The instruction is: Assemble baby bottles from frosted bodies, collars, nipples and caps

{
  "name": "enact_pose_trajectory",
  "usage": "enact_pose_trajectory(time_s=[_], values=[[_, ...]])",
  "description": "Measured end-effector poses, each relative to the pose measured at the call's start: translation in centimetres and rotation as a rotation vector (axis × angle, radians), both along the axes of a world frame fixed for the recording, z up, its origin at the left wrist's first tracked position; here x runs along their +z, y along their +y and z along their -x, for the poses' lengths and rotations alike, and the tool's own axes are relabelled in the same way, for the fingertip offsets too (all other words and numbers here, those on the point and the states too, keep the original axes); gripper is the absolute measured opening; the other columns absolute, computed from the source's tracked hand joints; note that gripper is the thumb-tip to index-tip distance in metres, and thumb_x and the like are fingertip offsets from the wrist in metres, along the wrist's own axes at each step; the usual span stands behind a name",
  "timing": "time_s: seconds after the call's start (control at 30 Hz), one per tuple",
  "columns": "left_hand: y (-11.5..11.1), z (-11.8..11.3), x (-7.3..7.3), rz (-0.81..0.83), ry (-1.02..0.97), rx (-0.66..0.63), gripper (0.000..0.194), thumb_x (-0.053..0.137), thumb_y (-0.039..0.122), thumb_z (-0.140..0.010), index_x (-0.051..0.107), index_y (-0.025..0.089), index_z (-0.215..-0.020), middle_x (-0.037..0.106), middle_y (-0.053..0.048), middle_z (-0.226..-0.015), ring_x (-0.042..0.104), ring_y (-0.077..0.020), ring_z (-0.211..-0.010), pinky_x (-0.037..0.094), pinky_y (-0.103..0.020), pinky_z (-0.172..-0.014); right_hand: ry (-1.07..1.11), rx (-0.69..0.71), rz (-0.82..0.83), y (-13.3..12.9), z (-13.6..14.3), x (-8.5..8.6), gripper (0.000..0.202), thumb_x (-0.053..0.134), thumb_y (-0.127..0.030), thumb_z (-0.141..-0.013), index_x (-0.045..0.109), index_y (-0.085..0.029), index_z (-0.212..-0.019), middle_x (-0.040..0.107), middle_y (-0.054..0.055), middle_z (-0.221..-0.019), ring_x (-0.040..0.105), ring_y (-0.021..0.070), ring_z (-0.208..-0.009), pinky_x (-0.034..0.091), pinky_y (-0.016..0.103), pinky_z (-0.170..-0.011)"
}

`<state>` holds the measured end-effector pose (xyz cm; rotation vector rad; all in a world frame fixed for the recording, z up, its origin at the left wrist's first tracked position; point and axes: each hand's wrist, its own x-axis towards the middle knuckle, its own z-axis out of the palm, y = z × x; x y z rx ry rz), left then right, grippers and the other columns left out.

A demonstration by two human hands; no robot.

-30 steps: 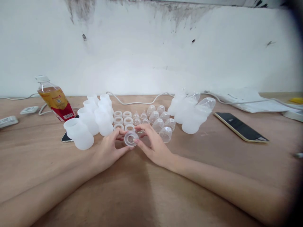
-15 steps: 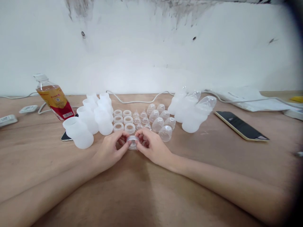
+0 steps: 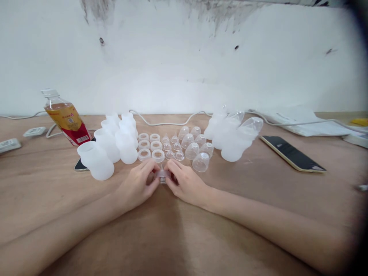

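Observation:
My left hand [image 3: 141, 183] and my right hand [image 3: 185, 181] pinch a translucent ring [image 3: 162, 174] from its two sides, near the middle of the wooden table. A clear nipple-shaped piece shows at the ring, its tip above and its base below. Just beyond my hands lie several white rings [image 3: 144, 155] in two columns. Beside them are several clear nipples [image 3: 179, 155], and to their right several clear domed caps [image 3: 200, 162]. White frosted bottles [image 3: 102, 163] stand in rows at the left. More bottles [image 3: 232, 147], with clear caps on top, stand at the right.
A drink bottle [image 3: 69, 119] stands at the back left, near white adapters [image 3: 34, 132]. One phone [image 3: 293, 153] lies at the right, another [image 3: 80, 165] partly behind the left bottles. A cable [image 3: 169, 124] and plastic bag [image 3: 299, 120] lie by the wall.
My hands have lowered the ring slightly and tilted it flatter over the clear nipple piece. The nipple's tip now shows above the ring. The other items stand as before.

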<state>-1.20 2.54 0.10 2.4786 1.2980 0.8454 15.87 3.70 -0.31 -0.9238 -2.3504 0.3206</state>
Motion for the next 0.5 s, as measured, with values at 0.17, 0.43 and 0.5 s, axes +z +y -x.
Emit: enact_pose_trajectory(time_s=[0.17, 0.43, 0.5], values=[[0.07, 0.19, 0.02, -0.076, 0.127, 0.042, 0.004, 0.045, 0.021, -0.08, 0.045, 0.02, -0.083, 0.059, 0.0, -0.075, 0.055, -0.0176, -0.071, 0.039, -0.031, -0.068, 0.016, -0.003, -0.004, 0.14, -0.22, 0.1, 0.01, 0.041, -0.014, -0.079, 0.044, -0.018, -0.087, 0.05, 0.003, -0.081, 0.048, 0.0111, -0.063, 0.041, 0.024, -0.059], [0.18, 0.38, -0.55, -0.169, 0.091, 0.048, 0.008, 0.05, 0.018, -0.075, 0.044, 0.021, -0.079, 0.06, 0.001, -0.078, 0.057, -0.0171, -0.074, 0.039, -0.03, -0.07, -0.116, -0.084, 0.036, -0.23, -0.06, 0.22, 0.018, 0.041, -0.014, -0.075, 0.039, -0.017, -0.093, 0.057, 0.003, -0.075, 0.053, 0.0142, -0.058, 0.039, 0.025, -0.052], [0.02, 0.26, -0.41, -0.171, 0.126, 0.037, 0.008, 0.051, 0.021, -0.076, 0.044, 0.02, -0.078, 0.06, 0.001, -0.078, 0.056, -0.0175, -0.074, 0.039, -0.03, -0.069, -0.11, -0.07, 0.023, -0.18, -0.1, 0.18, 0.015, 0.039, -0.012, -0.075, 0.039, -0.016, -0.09, 0.057, 0.004, -0.075, 0.054, 0.0147, -0.06, 0.039, 0.025, -0.052]])
